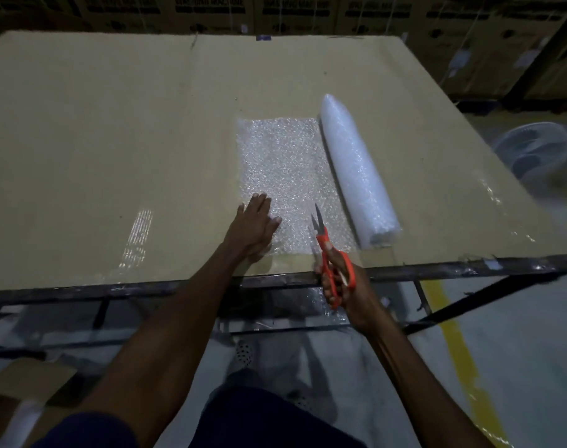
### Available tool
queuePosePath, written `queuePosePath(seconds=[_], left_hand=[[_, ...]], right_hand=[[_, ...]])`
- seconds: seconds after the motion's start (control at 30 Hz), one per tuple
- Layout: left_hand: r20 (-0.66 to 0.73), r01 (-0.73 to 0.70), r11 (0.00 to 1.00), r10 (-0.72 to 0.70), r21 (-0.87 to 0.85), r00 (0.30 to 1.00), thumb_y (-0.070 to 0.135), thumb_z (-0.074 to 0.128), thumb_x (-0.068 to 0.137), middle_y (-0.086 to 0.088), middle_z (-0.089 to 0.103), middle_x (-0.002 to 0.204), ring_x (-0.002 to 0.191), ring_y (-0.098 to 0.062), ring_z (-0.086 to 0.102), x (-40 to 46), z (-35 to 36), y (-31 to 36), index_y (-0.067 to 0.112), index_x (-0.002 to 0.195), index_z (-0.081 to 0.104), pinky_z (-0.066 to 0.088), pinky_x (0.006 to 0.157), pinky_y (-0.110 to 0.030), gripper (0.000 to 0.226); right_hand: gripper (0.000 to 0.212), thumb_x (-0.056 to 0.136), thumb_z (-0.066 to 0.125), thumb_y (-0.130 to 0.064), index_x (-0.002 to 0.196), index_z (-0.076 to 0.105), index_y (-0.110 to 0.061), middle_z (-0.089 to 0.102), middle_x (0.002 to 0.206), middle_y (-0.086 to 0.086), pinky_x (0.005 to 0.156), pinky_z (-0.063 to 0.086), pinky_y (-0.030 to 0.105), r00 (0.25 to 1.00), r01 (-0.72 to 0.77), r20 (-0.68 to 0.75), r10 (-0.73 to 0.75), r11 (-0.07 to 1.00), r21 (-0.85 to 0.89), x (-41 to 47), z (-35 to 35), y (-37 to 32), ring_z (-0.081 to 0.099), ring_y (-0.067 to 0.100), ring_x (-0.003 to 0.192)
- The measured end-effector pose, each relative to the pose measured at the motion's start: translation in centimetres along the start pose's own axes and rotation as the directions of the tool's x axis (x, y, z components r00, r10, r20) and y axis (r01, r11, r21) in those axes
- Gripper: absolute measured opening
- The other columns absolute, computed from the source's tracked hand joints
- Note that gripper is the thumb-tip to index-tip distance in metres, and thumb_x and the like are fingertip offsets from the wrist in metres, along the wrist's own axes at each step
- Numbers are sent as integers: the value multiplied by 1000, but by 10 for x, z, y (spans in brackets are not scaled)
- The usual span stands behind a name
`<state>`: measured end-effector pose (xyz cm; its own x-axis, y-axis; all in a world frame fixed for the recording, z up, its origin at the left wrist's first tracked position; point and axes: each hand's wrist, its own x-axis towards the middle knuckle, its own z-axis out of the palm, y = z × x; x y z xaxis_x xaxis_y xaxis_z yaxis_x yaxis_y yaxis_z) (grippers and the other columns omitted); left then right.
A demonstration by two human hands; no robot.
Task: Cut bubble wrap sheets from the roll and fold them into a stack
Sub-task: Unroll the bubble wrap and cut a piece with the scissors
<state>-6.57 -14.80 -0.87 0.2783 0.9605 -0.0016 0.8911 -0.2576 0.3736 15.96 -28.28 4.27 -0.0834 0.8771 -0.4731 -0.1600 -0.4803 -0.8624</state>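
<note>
We saw the bubble wrap roll [356,169] lying on the cardboard-covered table [97,140], right of centre, running from the near edge away toward the far side. A length of bubble wrap sheet [288,169] was spread flat to the left of the roll, touching it along one side. The left hand [254,226] lay flat with its fingers straight, pressing down on the near left corner of that sheet. The right hand [343,286] gripped the orange scissors [332,257] by their handles at the near edge of the table, its fingers curled through the loops. The blades stood slightly parted and pointed away from us, over the near edge of the sheet, just left of the roll's near end. Beyond the far side of the table stood stacked cardboard boxes [211,8], and a pale fan [534,150] sat on the floor to the right.
</note>
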Motion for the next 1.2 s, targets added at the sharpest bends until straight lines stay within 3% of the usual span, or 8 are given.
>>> queuePosePath(seconds=[0.13, 0.33, 0.5, 0.8, 0.93, 1.2], left_hand=[[-11, -22, 999, 22, 30, 1000, 45, 36, 106, -18, 20, 163, 152, -33, 14, 8, 6, 6, 0, 154, 25, 15, 120, -54, 66], [44, -6, 995, 2, 95, 999, 50, 30, 106, -18, 13, 165, 153, -31, 8, 19, 19, -5, 0, 157, 18, 10, 122, -52, 72], [40, 11, 997, -14, 72, 999, 53, 25, 105, -13, 6, 167, 154, -26, 3, 16, 31, -12, 3, 159, 12, 5, 123, -49, 74], [-12, 18, 998, -17, 65, 1000, 54, 27, 105, -11, 9, 167, 154, -24, 5, 13, 34, -14, 5, 159, 15, 5, 123, -47, 74], [-12, 21, 997, -20, 71, 1000, 56, 27, 104, -10, 8, 167, 155, -23, 5, 14, 33, -14, 5, 159, 15, 4, 123, -46, 75], [18, -8, 996, 6, 84, 1000, 58, 26, 103, -11, 5, 168, 155, -23, 2, 13, 31, -17, 6, 159, 12, 3, 123, -45, 78]], right_hand=[[75, 71, 73, -77, 95, 71, -7, 53, 64, 5, 49, 37, 25, 995, -79, -64, 77, 997, -22, -26, -11, 14, 45, 15, 49], [87, 69, 70, -74, 112, 70, 2, 54, 60, 0, 46, 36, 25, 976, -178, -128, 173, 983, -30, -49, -17, 29, 47, 13, 46], [88, 58, 72, -73, 99, 73, 4, 55, 59, 3, 46, 37, 25, 959, -238, -170, 228, 970, -44, -57, -15, 37, 49, 15, 46], [82, 69, 74, -70, 103, 72, 5, 54, 55, -1, 45, 34, 23, 947, -247, -219, 234, 968, -37, -38, -7, 32, 47, 12, 43], [91, 57, 77, -70, 104, 72, 7, 52, 56, 0, 45, 29, 22, 948, -226, -238, 210, 973, -42, -32, -4, 29, 43, 12, 44], [83, 60, 80, -65, 100, 73, 7, 54, 58, 3, 43, 28, 21, 943, -212, -269, 194, 977, -38, -28, -5, 29, 43, 13, 45]])
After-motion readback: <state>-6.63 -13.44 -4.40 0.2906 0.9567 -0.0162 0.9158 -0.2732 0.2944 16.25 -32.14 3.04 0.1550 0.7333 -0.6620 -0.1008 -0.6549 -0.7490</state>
